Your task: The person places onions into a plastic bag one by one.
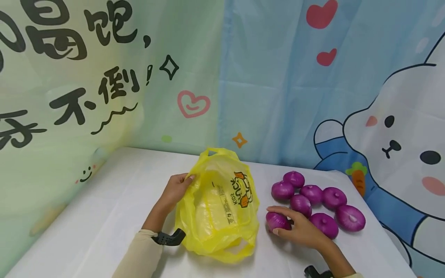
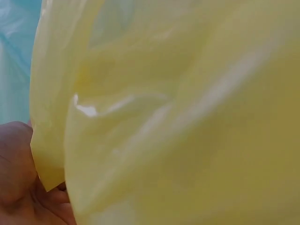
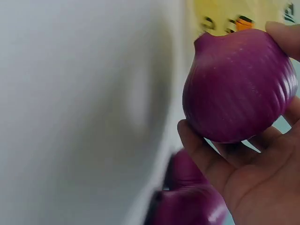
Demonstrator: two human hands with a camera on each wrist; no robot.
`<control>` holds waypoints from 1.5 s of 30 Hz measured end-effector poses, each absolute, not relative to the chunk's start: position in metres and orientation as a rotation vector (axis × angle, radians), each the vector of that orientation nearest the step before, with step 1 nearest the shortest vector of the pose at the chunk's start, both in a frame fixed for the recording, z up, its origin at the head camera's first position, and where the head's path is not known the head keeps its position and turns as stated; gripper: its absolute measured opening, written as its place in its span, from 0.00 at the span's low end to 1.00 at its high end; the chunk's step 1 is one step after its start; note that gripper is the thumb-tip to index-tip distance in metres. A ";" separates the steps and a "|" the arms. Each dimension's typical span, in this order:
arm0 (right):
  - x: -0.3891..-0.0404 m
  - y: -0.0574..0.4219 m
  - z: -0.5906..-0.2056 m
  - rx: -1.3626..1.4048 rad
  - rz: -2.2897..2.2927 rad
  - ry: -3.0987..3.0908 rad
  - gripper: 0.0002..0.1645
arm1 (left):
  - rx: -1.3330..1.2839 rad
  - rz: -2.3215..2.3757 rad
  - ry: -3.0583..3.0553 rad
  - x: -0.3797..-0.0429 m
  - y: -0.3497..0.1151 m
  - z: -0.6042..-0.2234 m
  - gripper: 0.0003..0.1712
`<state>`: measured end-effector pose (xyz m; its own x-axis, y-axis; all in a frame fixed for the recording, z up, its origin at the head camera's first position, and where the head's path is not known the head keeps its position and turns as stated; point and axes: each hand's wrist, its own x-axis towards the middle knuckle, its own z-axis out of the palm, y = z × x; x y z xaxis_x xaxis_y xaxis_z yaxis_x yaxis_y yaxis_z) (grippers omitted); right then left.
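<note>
A yellow plastic bag [image 1: 208,208] with a printed duck stands with its mouth spread in the middle of the table. My left hand [image 1: 176,189] pinches the bag's left rim between thumb and fingers; in the left wrist view the yellow film [image 2: 187,131] covers most of the picture and hides part of the hand [image 2: 16,168]. To the right of the bag, my right hand [image 1: 299,227] grips a purple onion [image 1: 277,221]. The right wrist view shows that onion [image 3: 241,86] held between thumb and fingertips [image 3: 187,133].
Several more purple onions lie grouped at the right of the white table [image 1: 104,200], among them a large one [image 1: 350,218] at the right end and one [image 1: 294,178] at the back. A printed cloth curtain [image 1: 264,96] hangs behind the table.
</note>
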<state>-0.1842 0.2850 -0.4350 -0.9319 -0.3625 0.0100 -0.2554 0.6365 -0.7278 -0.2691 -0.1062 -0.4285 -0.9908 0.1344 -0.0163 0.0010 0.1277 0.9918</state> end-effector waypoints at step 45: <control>-0.262 0.177 -0.378 -0.783 -1.760 2.374 0.31 | 0.238 1.953 2.237 -0.265 -0.099 -0.430 0.22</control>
